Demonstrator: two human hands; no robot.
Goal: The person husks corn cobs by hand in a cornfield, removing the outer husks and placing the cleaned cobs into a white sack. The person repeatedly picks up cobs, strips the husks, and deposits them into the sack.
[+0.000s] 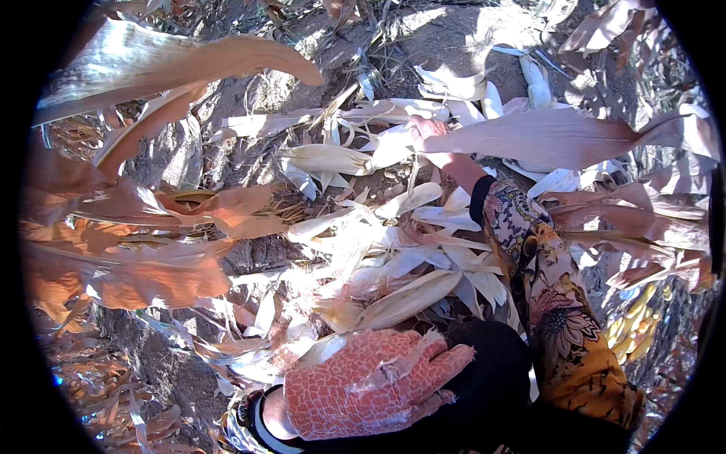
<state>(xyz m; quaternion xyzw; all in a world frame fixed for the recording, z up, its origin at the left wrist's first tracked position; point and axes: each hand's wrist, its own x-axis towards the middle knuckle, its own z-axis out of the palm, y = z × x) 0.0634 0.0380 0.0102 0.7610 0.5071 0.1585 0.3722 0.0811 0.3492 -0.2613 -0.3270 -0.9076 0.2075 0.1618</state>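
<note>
My left hand (368,383), in a worn orange-pink patterned work glove, rests over the dark trouser leg (488,357) at the bottom. Its fingers are extended and somewhat apart; nothing shows in them, though the palm is hidden. Bare and stretched forward, my right hand (428,133) is among pale dry corn husks (391,147). A broad dry corn leaf (527,136) partly covers it, so its grip cannot be made out. Just left of it lies a corn ear in its husk (329,159). Another husk-wrapped ear (411,298) lies in the heap beyond my left hand.
Loose husks and silk (351,261) cover the ground before me. Large dry corn leaves (170,62) jut in from the left, with browner ones (136,272) lower down. Several bare yellow corn ears (635,323) lie at the right. Bare soil (391,54) shows at the top.
</note>
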